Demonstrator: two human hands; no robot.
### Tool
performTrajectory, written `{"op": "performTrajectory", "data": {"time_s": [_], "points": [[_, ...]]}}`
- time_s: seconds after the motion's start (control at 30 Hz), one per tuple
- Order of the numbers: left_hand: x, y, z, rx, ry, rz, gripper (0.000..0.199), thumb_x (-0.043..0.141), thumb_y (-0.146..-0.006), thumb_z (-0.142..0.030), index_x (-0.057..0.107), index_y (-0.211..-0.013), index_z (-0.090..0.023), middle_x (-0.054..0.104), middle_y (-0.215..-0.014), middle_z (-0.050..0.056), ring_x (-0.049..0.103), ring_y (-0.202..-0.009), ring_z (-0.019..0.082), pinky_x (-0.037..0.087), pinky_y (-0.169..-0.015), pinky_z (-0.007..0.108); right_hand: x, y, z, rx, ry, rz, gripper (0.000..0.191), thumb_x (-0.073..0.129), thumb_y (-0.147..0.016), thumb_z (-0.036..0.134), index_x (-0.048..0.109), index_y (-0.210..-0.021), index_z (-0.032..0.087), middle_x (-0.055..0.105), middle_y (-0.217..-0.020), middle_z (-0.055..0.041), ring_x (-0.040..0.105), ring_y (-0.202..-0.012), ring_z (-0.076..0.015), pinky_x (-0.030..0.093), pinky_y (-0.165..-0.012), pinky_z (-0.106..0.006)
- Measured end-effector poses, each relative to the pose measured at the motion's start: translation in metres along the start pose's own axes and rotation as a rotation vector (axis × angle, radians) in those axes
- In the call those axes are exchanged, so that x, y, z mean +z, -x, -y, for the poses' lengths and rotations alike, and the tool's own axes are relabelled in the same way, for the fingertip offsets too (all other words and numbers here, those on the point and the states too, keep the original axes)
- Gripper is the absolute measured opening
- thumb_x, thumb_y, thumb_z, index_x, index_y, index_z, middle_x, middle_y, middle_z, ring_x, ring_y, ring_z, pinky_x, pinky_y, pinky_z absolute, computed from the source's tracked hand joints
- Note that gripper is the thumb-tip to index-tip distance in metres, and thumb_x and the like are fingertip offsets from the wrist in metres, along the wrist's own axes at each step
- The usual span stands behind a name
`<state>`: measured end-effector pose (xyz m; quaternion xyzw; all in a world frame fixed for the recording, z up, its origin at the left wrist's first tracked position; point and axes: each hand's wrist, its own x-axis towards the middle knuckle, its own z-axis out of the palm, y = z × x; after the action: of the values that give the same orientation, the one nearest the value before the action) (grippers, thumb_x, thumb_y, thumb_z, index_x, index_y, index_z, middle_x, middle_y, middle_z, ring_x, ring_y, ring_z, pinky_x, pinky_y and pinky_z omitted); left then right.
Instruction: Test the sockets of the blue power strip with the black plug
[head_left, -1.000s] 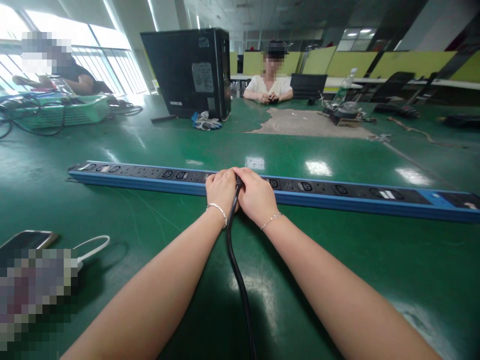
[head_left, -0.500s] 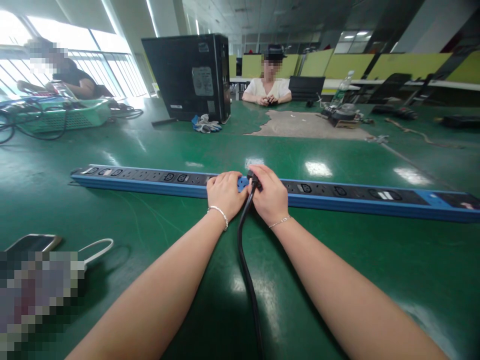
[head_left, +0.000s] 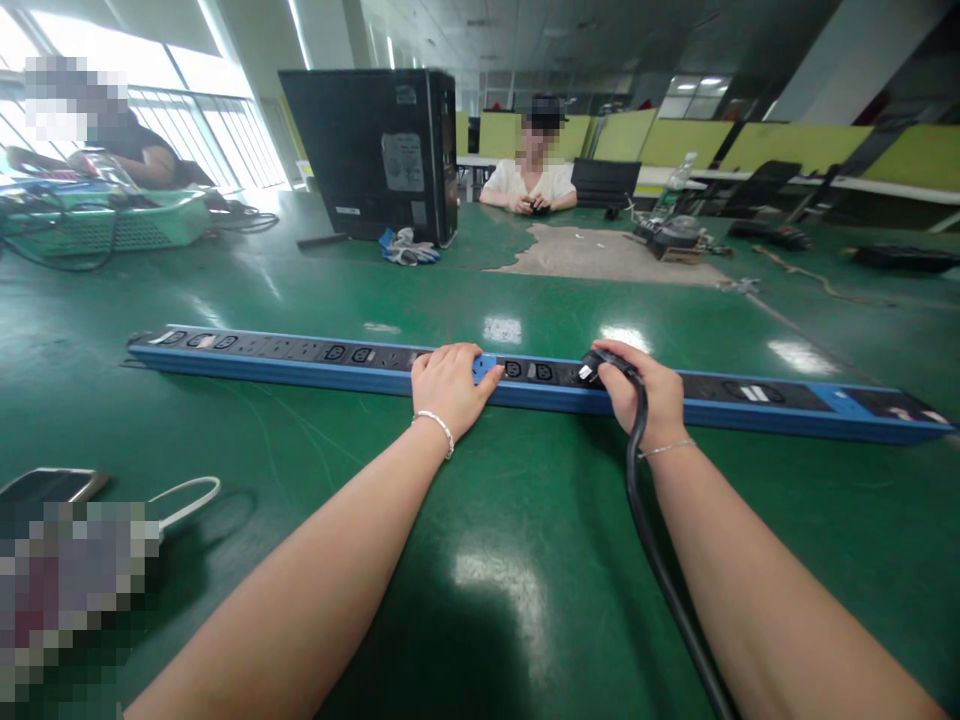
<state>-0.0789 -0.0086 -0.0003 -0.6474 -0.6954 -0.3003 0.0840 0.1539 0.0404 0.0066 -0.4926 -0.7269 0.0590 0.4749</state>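
A long blue power strip (head_left: 360, 378) with black socket panels lies across the green table. My left hand (head_left: 450, 385) grips it near the middle, fingers over the top and thumb beside a blue section. In my right hand (head_left: 645, 385), fingers and thumb are closed around a black power plug (head_left: 611, 362). Its bare metal prongs point left, out of any socket, just above the strip's right half. From the plug a thick black cable (head_left: 641, 510) runs down past my right wrist and out of the bottom edge.
A black computer case (head_left: 360, 150) stands at the back, with gloves (head_left: 409, 247) beside it. A green basket (head_left: 161, 220) with cables sits at far left, phones (head_left: 52, 485) at near left. One person (head_left: 532, 180) sits opposite, another (head_left: 135, 140) at left.
My right hand has moved right along the strip with the plug, uncovering sockets near the middle. The plug's prongs now show. My left hand stays in place on the strip.
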Motion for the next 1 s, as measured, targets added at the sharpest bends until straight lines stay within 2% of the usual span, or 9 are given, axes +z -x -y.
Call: {"op": "performTrajectory", "data": {"time_s": [0.1, 0.47, 0.7, 1.0], "points": [[0.0, 0.0, -0.001, 0.004, 0.005, -0.012, 0.035, 0.045, -0.086, -0.051, 0.058, -0.103, -0.024, 0.066, -0.109, 0.004, 0.054, -0.107, 0.023, 0.031, -0.092, 0.04, 0.0, 0.0, 0.002, -0.004, 0.004, 0.001, 0.032, 0.053, -0.075, 0.028, 0.069, -0.101, 0.02, 0.071, -0.092, -0.0052, 0.066, -0.085, -0.0213, 0.052, -0.08, -0.036], [0.002, 0.0, -0.002, 0.007, 0.013, -0.04, 0.03, 0.048, -0.085, -0.047, 0.059, -0.101, -0.025, 0.067, -0.107, 0.002, 0.055, -0.106, 0.021, 0.031, -0.092, 0.039, 0.002, 0.001, 0.003, -0.157, 0.02, 0.054, 0.034, 0.051, -0.079, 0.029, 0.065, -0.108, 0.019, 0.069, -0.104, -0.0068, 0.065, -0.095, -0.0208, 0.051, -0.087, -0.035], [0.001, 0.001, -0.001, 0.001, 0.015, -0.024, 0.029, 0.046, -0.086, -0.046, 0.059, -0.101, -0.024, 0.067, -0.108, 0.002, 0.055, -0.107, 0.022, 0.03, -0.092, 0.039, 0.006, -0.002, 0.02, -0.307, 0.151, 0.11, 0.032, 0.049, -0.078, 0.022, 0.065, -0.106, 0.017, 0.068, -0.105, -0.0078, 0.064, -0.098, -0.0209, 0.05, -0.09, -0.037], [0.001, 0.0, -0.001, 0.01, 0.006, -0.026, 0.029, 0.046, -0.086, -0.045, 0.059, -0.101, -0.024, 0.067, -0.108, 0.002, 0.055, -0.107, 0.021, 0.031, -0.092, 0.039, 0.014, 0.006, 0.026, -0.295, 0.217, 0.083, 0.033, 0.048, -0.078, 0.019, 0.064, -0.107, 0.017, 0.068, -0.107, -0.0082, 0.063, -0.099, -0.0205, 0.052, -0.088, -0.034]]}}
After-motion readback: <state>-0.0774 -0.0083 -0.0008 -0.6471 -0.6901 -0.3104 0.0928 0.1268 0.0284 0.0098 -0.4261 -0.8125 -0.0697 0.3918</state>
